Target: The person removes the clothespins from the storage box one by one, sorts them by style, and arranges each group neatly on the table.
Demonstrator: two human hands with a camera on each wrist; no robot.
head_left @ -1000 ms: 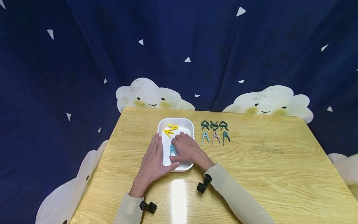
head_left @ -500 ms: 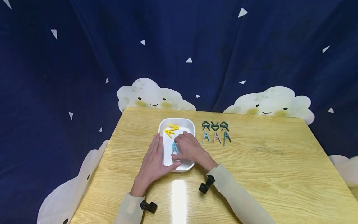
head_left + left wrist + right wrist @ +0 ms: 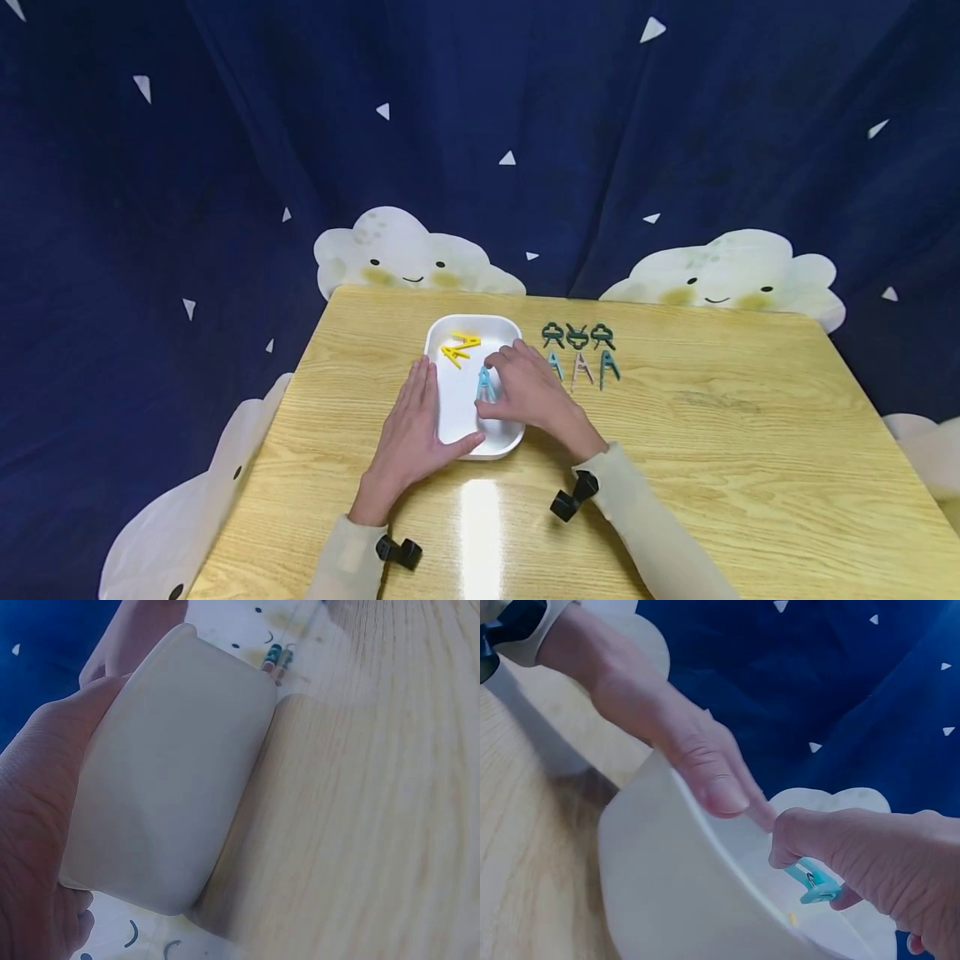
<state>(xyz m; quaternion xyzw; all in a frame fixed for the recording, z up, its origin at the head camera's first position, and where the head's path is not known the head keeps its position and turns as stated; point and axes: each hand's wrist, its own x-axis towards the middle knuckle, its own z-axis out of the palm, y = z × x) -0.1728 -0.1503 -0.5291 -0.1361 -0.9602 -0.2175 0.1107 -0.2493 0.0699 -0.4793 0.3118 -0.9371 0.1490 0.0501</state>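
Note:
A white tray [image 3: 491, 454] stands on the wooden table. My left hand [image 3: 408, 429] rests against its near left corner, with straight fingers along the left wall and the thumb reaching over the near rim. Above the tray's right part, my right hand [image 3: 528, 387] pinches a light blue clothespin [image 3: 486, 383] between thumb and fingers. The right wrist view shows that clothespin [image 3: 815, 883] inside the rim line, partly covered by the fingers. Two yellow clothespins [image 3: 468, 341] lie in the tray's far left part.
Right of the tray lie three dark green clips [image 3: 577, 337] in a row. Below them is a row with a light blue clothespin [image 3: 556, 367], partly hidden by my right hand, a pink one [image 3: 581, 370] and a dark teal one [image 3: 608, 368]. A blue curtain [image 3: 480, 125] hangs behind.
My right hand has lifted the light blue clothespin and moved it right and away from me, toward the tray's right wall. The left hand keeps its place at the tray.

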